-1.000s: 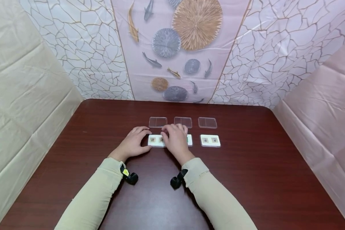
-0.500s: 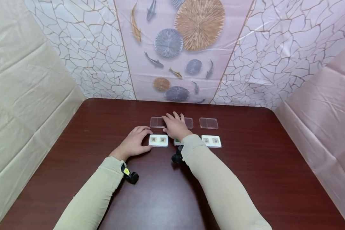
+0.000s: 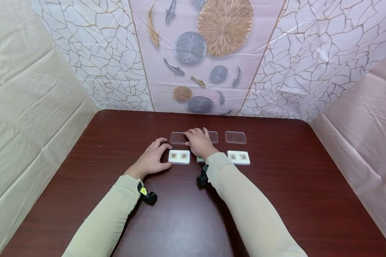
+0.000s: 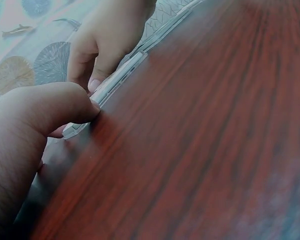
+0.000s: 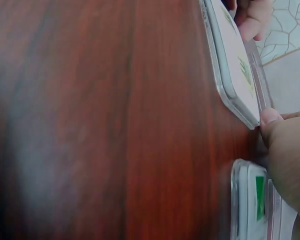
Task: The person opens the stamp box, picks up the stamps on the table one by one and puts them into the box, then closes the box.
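Three flat clear plastic cases with white inserts lie in a row. The left case [image 3: 179, 156] shows two small brown pictures. My left hand [image 3: 151, 159] holds that case by its left end, thumb at the near corner and index finger at the far one. Behind it lies a clear plastic lid [image 3: 177, 137]. My right hand [image 3: 200, 141] grips this lid's right end between thumb [image 5: 271, 118] and fingers, which partly hide it. Under the right wrist, the middle case [image 5: 260, 200] shows a green patch and is mostly covered.
The right case [image 3: 238, 157] carries two small grey pictures. Beyond it lies another clear lid [image 3: 235, 137]. A middle lid [image 3: 213, 137] is partly hidden by my right hand. Dark red wooden table [image 3: 180, 221]; patterned cloth [image 3: 193, 71] hangs behind it.
My right hand has moved from over the left and middle cases to the lids behind, and its spread fingers have drawn in. The left hand stays at the left case.
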Demonstrator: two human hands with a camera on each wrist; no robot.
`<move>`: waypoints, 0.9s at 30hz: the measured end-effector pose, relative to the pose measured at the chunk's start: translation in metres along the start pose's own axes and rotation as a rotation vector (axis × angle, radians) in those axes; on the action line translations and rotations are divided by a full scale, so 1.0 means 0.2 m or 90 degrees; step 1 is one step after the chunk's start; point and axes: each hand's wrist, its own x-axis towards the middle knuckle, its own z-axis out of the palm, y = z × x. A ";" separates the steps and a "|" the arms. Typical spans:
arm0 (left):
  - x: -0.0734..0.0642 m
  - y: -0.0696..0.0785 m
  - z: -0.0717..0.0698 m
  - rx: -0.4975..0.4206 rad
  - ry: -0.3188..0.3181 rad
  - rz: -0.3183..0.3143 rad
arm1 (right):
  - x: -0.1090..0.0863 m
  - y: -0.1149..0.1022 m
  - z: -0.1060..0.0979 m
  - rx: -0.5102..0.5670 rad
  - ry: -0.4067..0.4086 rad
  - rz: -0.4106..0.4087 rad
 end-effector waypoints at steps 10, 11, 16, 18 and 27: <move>0.01 0.00 0.00 0.001 -0.003 -0.006 | -0.11 0.00 -0.04 -0.008 -0.007 -0.046; 0.01 0.00 0.00 0.001 -0.002 -0.006 | -0.12 0.00 -0.04 -0.008 -0.011 -0.048; 0.01 0.00 0.01 0.001 0.001 -0.015 | -0.16 0.00 -0.05 0.022 -0.021 -0.054; 0.01 0.00 0.01 -0.001 0.005 -0.014 | -0.18 0.00 -0.05 0.037 -0.023 -0.058; 0.00 0.01 0.00 0.003 -0.002 -0.019 | -0.25 -0.01 -0.05 0.053 -0.014 -0.103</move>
